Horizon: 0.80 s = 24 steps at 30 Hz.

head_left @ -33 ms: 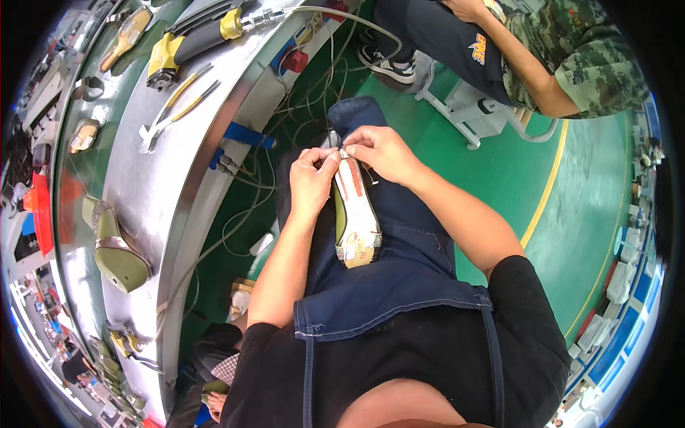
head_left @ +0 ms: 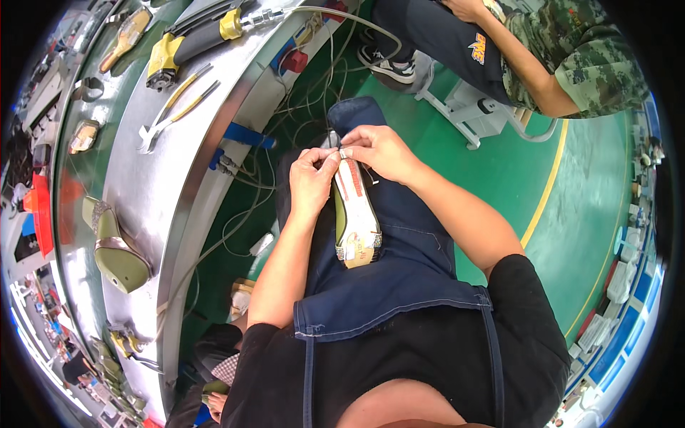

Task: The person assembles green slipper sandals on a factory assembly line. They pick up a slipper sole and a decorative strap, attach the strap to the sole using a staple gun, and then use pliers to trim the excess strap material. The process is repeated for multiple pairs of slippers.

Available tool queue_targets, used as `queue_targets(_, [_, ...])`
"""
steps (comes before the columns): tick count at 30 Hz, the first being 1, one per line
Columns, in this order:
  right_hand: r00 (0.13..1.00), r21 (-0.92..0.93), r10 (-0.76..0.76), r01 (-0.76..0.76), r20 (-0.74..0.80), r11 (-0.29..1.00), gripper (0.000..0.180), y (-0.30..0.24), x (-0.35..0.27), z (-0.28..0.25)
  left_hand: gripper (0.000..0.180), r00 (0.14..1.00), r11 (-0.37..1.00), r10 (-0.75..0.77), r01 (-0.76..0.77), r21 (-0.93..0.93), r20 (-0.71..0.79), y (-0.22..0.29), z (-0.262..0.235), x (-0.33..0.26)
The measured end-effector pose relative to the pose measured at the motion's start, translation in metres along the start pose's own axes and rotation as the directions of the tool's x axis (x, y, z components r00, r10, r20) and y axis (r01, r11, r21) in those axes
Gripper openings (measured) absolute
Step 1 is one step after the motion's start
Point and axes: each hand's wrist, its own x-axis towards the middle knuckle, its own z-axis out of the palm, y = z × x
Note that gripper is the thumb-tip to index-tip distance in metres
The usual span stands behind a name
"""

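Observation:
A half-made shoe (head_left: 359,208) lies sole up on my lap, over the dark blue apron (head_left: 410,250). Its underside is pale with reddish marks, and olive-green upper shows along its left side. My left hand (head_left: 311,184) is closed, with thumb and fingers pinching at the shoe's far, narrow end. From the right, my right hand (head_left: 385,153) also pinches that end, its fingertips almost meeting the left ones. A small dark loop sticks up just beyond the fingertips; what it belongs to is unclear.
Left, a metal bench (head_left: 153,167) carries yellow-handled pincers (head_left: 175,107), a yellow-and-black air tool (head_left: 193,46) with a hose, and a green shoe (head_left: 121,253). Cables hang beneath the bench. A co-worker in a camouflage top (head_left: 596,64) sits at far right; another person's hand (head_left: 216,405) shows lower left.

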Motion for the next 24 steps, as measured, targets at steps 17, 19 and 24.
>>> queue_targets(17, [0.815, 0.092, 0.508, -0.549, 0.278, 0.831, 0.045, -0.005, -0.073, 0.024, 0.066, 0.839, 0.659, -0.373, 0.540, -0.524, 0.396, -0.014, 0.005, -0.098])
queue_targets(19, [0.772, 0.172, 0.533, -0.611, 0.347, 0.773, 0.050, -0.008, -0.073, 0.020, 0.071, 0.828, 0.718, -0.322, 0.530, -0.452, 0.458, 0.004, -0.006, -0.099])
queue_targets(24, [0.789, 0.213, 0.491, -0.586, 0.369, 0.782, 0.048, 0.015, -0.068, 0.020, 0.079, 0.848, 0.705, -0.317, 0.511, -0.492, 0.425, -0.011, -0.001, -0.102])
